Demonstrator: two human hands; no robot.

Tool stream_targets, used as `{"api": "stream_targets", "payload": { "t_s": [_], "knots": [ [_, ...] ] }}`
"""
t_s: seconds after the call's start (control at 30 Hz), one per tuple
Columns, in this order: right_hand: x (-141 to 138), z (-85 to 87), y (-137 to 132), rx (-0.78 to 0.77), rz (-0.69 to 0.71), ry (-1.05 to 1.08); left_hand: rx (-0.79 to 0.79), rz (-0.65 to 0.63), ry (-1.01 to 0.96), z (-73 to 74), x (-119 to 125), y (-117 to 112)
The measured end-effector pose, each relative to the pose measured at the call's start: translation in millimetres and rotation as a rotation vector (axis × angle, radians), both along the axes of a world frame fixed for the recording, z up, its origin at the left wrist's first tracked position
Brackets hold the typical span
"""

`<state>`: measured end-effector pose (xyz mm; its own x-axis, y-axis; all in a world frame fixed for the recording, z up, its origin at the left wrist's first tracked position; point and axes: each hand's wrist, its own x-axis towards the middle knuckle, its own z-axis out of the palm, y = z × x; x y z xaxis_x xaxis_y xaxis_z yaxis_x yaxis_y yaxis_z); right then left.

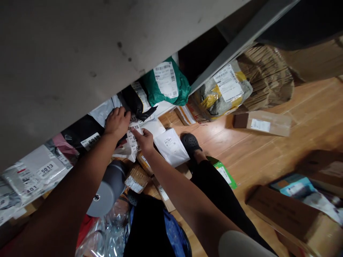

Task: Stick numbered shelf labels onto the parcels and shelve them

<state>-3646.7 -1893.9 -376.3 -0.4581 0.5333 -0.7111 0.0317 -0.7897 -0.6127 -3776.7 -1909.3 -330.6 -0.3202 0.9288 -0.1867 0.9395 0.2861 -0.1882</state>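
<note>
My right hand (144,140) pinches a strip of white number labels (133,138) between thumb and fingers, at the edge of a shelf of parcels. Close beside it, my left hand (117,123) is closed, its fingers curled down among the parcels; what they grip is hidden. Around the hands lie a silver-white bag (103,112), a black parcel (80,132) marked 6010, and a black bag (138,98) with a label. A green parcel (167,80) sits farther along the shelf. To the left lies a clear-wrapped parcel (40,169) marked 5013.
A grey shelf panel (80,53) hangs over the hands. On the floor are a white parcel (171,146) by my shoe (190,142), a small carton (262,123), a grey round container (107,189), and a large box (289,217) at right. A yellow-taped parcel (225,89) stands beyond.
</note>
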Motion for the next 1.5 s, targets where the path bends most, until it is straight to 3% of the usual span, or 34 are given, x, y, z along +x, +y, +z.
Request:
{"api": "stream_targets", "payload": {
  "t_s": [0.13, 0.23, 0.27, 0.33, 0.4, 0.43, 0.57, 0.8, 0.9, 1.03, 1.2, 1.33, 1.5],
  "knots": [
    [37, -2.0, -14, -0.165, 0.109, 0.037, 0.144, 0.06, -0.087, -3.0, -2, 0],
    [61, -3.2, -1, 0.083, 0.166, -0.006, 0.372, 0.139, -0.182, 4.2, -8, 7],
    [65, -2.7, 9, 0.211, 0.167, 0.006, 0.387, 0.077, -0.241, 7.5, -11, 11],
    [66, -0.3, 33, 0.384, 0.152, 0.088, 0.287, -0.176, -0.409, 13.1, -18, 20],
    [58, 2.8, 55, 0.404, 0.136, 0.218, 0.164, -0.379, -0.555, 16.2, -23, 28],
    [52, 3.7, 64, 0.378, 0.125, 0.277, 0.143, -0.404, -0.593, 17.0, -23, 32],
    [20, 0.2, 79, 0.277, 0.04, 0.372, 0.235, -0.24, -0.594, 19.1, -15, 39],
    [-15, -10.7, 79, 0.321, -0.012, 0.188, 0.322, -0.112, -0.469, 16.0, -5, 34],
    [-17, -10.6, 81, 0.317, -0.031, 0.199, 0.375, -0.023, -0.477, 13.4, -6, 32],
    [-10, -12.2, 80, 0.271, 0.047, 0.266, 0.412, -0.014, -0.484, 12.4, -3, 29],
    [-5, -19.2, 72, 0.334, 0.047, 0.124, 0.468, 0.034, -0.424, 7.8, 2, 28],
    [-5, -22.7, 70, 0.31, -0.025, 0.078, 0.433, 0.08, -0.391, 3.2, 1, 31],
    [3, -26.6, 70, 0.223, 0.056, 0.189, 0.393, 0.052, -0.395, 4.2, -2, 30]
  ]
}}
